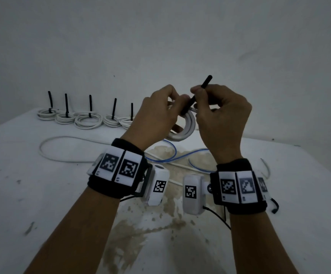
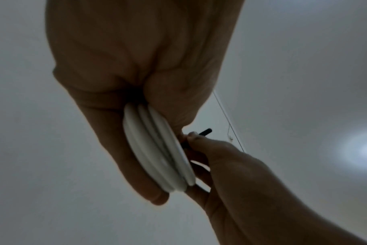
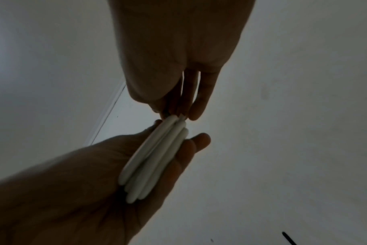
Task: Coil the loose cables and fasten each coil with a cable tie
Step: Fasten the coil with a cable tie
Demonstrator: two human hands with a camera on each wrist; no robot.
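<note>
Wristbands with printed markers (image 1: 119, 165) are sitting nearest the camera, just behind both hands. Above the counter (image 1: 42, 194), the left hand (image 1: 156, 113) is gripping a white coil (image 1: 188, 123) upright, its fingers curled round the loops. Just beside it, the right hand (image 1: 222, 115) is pinching a black cable tie (image 1: 197, 96) against the coil's top. Judging by this, the fastening step is underway; next the tie probably needs wrapping round the loops and cinching tight. Beyond the held coil, five tied coils (image 1: 87, 119) are lying in a row. Below it, a loose white cable (image 1: 61, 138) and a blue cable (image 1: 172, 153) are waiting on the counter.
</note>
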